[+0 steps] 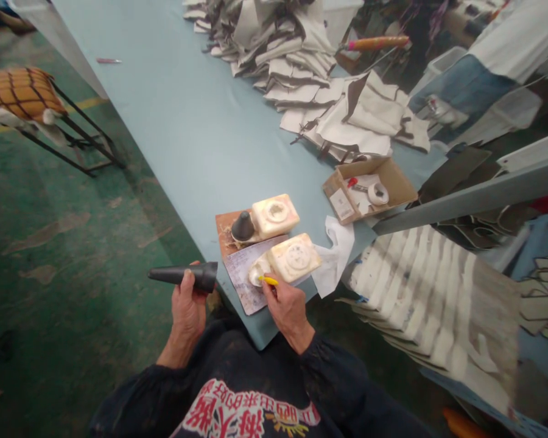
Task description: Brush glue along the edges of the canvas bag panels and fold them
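My left hand is wrapped round a long black cone, held beyond the table's left edge with its narrow tip to the left. Between the fingers of my right hand is a thin yellow-handled tool. Its far end meets the white opening of a whitish plastic container, which lies on a stained board. Behind that, a second whitish container lies on a brown board, its mouth end by a short black cone.
The blue table bears a heap of pale cut pieces, an open cardboard box with a tape roll, and a white cloth. Stacked pale sheets stand right; a cushioned stool stands left. A person's sleeve is upper right.
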The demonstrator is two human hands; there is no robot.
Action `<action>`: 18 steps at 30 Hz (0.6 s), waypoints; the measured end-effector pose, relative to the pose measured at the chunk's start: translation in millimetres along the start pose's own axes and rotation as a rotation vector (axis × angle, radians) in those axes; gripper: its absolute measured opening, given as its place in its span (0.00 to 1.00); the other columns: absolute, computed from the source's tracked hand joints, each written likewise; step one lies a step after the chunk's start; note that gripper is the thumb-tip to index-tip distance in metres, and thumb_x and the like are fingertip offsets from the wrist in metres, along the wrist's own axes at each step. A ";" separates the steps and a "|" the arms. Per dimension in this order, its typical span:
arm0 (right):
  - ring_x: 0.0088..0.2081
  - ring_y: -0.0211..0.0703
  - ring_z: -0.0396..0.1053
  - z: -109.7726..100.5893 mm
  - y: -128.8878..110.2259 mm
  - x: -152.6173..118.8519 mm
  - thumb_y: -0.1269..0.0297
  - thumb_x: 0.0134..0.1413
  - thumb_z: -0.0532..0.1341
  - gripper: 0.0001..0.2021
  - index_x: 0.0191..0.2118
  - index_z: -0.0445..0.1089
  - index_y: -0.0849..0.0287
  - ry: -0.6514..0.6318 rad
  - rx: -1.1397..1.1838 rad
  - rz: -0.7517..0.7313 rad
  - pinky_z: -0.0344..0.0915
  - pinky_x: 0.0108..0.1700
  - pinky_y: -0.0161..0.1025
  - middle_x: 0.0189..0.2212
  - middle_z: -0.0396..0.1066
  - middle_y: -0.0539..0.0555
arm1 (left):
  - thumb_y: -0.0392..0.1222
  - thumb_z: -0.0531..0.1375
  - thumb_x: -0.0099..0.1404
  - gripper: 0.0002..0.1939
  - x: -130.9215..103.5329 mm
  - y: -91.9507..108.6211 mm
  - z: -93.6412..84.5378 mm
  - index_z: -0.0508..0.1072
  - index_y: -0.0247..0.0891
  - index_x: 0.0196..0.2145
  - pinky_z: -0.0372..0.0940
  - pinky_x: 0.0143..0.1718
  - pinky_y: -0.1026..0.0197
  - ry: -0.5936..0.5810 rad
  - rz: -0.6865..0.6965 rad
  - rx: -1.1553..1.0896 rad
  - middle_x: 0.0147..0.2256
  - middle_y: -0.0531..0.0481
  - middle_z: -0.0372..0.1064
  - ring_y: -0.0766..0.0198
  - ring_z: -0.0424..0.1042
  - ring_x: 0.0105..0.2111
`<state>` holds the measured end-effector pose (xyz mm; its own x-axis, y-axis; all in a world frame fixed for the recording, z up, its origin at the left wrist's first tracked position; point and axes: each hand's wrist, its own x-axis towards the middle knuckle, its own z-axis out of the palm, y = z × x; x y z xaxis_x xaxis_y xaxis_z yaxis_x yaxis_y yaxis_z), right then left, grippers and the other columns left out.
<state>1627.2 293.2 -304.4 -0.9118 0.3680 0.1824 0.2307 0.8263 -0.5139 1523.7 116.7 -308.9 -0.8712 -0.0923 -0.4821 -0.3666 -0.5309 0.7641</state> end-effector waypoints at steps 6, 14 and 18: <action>0.25 0.44 0.75 10.2 -3.8 5.6 0.54 0.73 0.51 0.23 0.35 0.79 0.58 0.011 -0.071 0.034 0.56 0.28 0.37 0.25 0.79 0.57 | 0.59 0.74 0.51 0.27 -0.4 -1.0 -13.6 0.79 0.39 0.42 0.69 0.31 0.65 0.012 -0.018 0.004 0.35 0.53 0.78 0.65 0.74 0.33; 0.26 0.44 0.76 5.3 -4.8 3.7 0.55 0.71 0.54 0.18 0.40 0.78 0.57 0.000 -0.029 0.126 0.61 0.28 0.34 0.26 0.79 0.55 | 0.60 0.73 0.52 0.27 -8.4 -6.1 -11.1 0.79 0.40 0.43 0.70 0.34 0.64 -0.041 -0.065 0.034 0.36 0.52 0.78 0.62 0.75 0.35; 0.29 0.44 0.79 -5.1 -11.3 5.8 0.58 0.68 0.57 0.15 0.50 0.76 0.57 -0.034 0.137 0.200 0.66 0.31 0.33 0.30 0.81 0.54 | 0.61 0.73 0.52 0.28 -14.2 -7.2 -2.0 0.79 0.39 0.44 0.70 0.36 0.63 -0.096 -0.079 0.065 0.37 0.50 0.80 0.61 0.75 0.36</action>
<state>1621.1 288.1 -293.3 -0.8637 0.5025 0.0385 0.3620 0.6718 -0.6462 1539.4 120.2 -308.5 -0.8650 0.0301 -0.5009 -0.4527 -0.4774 0.7531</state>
